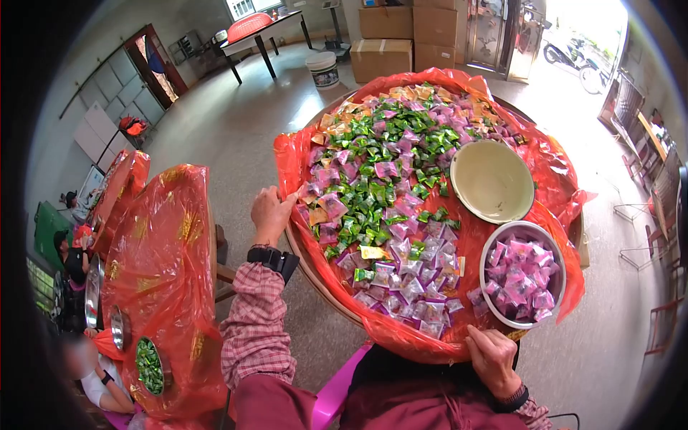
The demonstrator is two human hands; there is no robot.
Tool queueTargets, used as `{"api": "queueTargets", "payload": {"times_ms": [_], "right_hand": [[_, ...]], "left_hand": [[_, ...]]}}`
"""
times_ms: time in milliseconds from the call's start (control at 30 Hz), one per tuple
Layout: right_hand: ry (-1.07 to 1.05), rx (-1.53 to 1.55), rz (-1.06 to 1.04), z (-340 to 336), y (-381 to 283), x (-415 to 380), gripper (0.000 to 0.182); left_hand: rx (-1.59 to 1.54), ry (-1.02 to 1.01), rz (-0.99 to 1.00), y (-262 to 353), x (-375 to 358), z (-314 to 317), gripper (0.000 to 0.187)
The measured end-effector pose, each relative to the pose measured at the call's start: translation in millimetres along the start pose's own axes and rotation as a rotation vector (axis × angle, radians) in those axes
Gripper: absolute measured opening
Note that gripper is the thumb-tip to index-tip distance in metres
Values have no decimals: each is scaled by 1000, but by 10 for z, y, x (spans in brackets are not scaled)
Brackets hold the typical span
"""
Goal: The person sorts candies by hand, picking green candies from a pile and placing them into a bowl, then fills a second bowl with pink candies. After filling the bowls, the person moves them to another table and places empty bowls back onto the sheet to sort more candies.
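In front of me a round table is draped in a red plastic sheet (473, 279). Heaped on it are small wrapped packets, green ones (358, 204), pink-purple ones (412, 287) and some orange. My left hand (271, 213) pinches the sheet's edge at the table's left side. At the near edge, my right hand (494, 360) has its fingers curled against the sheet's border, just below a white bowl (561, 287) full of pink packets. Beyond that bowl, a cream enamel basin (494, 180) holds no packets and leans on the heap.
Left, another red-covered table (161, 251) carries a bowl of green packets (150, 365); people sit beside it. A purple stool (337, 387) is under me. Behind stand cardboard boxes (383, 59), a white bucket (322, 70) and a dark table (261, 44). Chairs line the right wall.
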State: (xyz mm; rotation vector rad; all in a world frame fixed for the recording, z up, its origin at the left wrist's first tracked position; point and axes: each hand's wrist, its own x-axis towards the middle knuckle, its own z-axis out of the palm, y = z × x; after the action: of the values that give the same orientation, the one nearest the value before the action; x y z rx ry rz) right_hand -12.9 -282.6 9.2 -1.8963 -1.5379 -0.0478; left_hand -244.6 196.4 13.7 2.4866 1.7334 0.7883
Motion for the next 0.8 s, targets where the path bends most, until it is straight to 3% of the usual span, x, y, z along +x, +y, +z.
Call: {"api": "queueTargets", "payload": {"times_ms": [133,200,233,300,333,467,567,633,667,767,800], "right_hand": [[-22,-22,24,0,-21,18,24],[-27,-27,27,12,-11,10,24],[-29,-31,29,19,-6,14,25],[-37,-31,36,20,-12,28,25],[-39,-31,42,18,-15,34,24],[-50,-31,58,24,-31,54,24],[-49,-43,63,32,-45,52,23],[-56,-51,70,18,-62,55,24],[-60,-56,73,15,-62,48,24],[-49,-54,68,19,-59,36,24],[-49,-57,68,20,-60,33,24]], "left_hand": [[-64,13,-29,-509,210,330,37],[-491,27,-157,-712,160,343,24],[-490,24,-159,-651,100,227,24],[-832,-67,-415,-564,-34,-77,16],[-862,-53,-424,-589,-65,-139,16],[-939,-85,-453,-724,-40,-184,16],[-885,-174,-448,-499,-45,-169,16],[-609,-111,-112,-532,-30,194,23],[-499,2,-55,-645,6,351,24],[-550,57,-105,-672,58,200,22],[-724,22,-207,-687,80,154,18]]}}
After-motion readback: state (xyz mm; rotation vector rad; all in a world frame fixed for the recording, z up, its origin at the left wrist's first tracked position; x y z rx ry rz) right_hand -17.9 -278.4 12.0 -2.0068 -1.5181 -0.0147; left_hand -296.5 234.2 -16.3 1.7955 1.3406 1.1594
